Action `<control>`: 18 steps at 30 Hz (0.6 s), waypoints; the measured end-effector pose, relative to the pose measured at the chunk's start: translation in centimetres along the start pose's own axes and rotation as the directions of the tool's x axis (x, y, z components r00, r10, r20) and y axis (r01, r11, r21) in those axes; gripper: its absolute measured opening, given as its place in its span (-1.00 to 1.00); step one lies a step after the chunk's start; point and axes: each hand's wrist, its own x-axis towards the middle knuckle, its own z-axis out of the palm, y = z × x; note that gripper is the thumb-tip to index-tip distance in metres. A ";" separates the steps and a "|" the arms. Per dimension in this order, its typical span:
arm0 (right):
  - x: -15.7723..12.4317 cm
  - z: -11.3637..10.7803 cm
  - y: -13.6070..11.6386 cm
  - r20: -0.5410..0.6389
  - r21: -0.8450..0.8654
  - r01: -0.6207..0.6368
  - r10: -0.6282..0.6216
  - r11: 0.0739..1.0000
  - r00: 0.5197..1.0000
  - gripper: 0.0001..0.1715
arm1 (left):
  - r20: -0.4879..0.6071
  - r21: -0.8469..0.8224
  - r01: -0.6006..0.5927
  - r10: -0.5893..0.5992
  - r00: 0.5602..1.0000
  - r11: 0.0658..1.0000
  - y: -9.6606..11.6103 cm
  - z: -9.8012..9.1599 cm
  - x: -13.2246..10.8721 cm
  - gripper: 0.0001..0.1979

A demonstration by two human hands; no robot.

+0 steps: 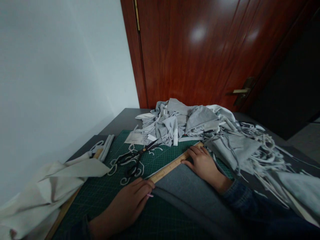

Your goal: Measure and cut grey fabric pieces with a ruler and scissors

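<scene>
A wooden ruler point(170, 167) lies slantwise over dark grey cloth point(186, 190) on a green cutting mat point(100, 200). My left hand point(125, 203) has its fingers closed at the ruler's near end. A small pink tip shows under those fingers; what it belongs to is hidden. Toward the far end, my right hand point(203, 165) holds the ruler down, fingers bent over it and thumb beside its near edge. Black-handled scissors point(136, 158) lie partly open on the mat beyond the ruler, with white cord point(115, 165) looped around them.
Grey cloth scraps point(175, 121) are heaped at the back, with tangled strips point(268, 150) on the right. Cream cloth point(50, 186) drapes over the left side, near a wooden strip point(66, 208). Behind the table stand a white wall point(62, 76) and a red-brown door point(187, 60).
</scene>
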 end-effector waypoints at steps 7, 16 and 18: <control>-0.1 -0.2 -0.4 -0.006 0.002 0.018 -0.018 1.000 1.000 -0.53 | -0.094 0.251 -0.210 0.239 0.966 0.945 -1.1 -0.2 -1.5 -0.73; 0.3 -0.1 -0.6 0.100 0.088 -0.041 0.033 0.995 0.994 -0.57 | -0.068 0.411 -0.215 0.265 0.962 0.886 -1.3 0.3 -2.9 -0.76; 0.6 -0.4 -1.1 0.140 0.154 -0.063 0.042 0.986 0.989 -0.62 | -0.061 0.392 -0.213 0.256 0.965 0.895 -1.3 0.3 -3.0 -0.77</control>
